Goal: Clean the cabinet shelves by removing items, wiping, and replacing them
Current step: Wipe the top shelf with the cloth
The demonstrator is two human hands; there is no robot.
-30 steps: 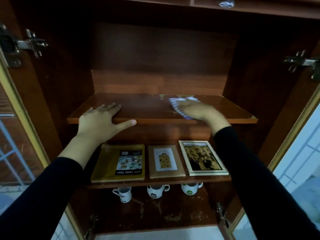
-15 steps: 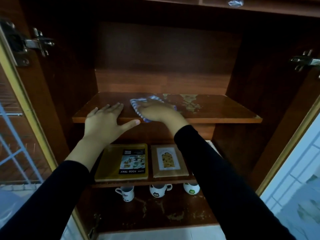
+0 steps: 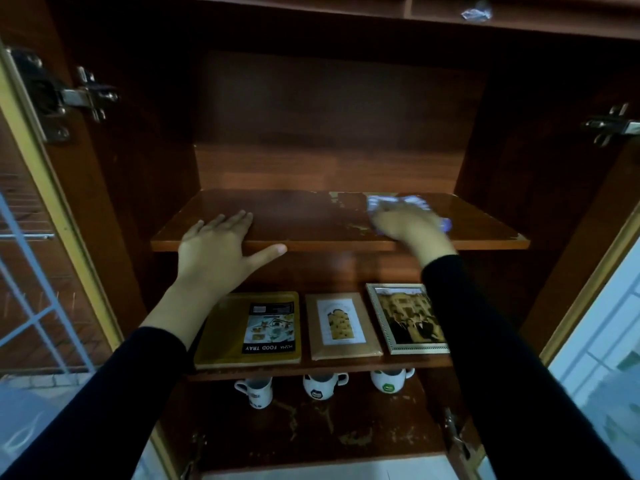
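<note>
The left hand (image 3: 214,247) lies flat and relaxed on the front edge of the upper shelf (image 3: 311,220), fingers straight, thumb spread along the lip. The right hand (image 3: 407,225) is on a blue-and-white cloth (image 3: 394,201) towards the shelf's right rear; it is too blurred to tell whether the fingers curl round it. On the middle shelf (image 3: 311,370) lie a yellow food tray pack (image 3: 252,329), a brown card (image 3: 341,325) and a framed photograph (image 3: 407,318). Below, three white mugs (image 3: 320,384) stand in a row on the scuffed bottom shelf (image 3: 311,431). The glazed cabinet door (image 3: 31,271) stands open.
</note>
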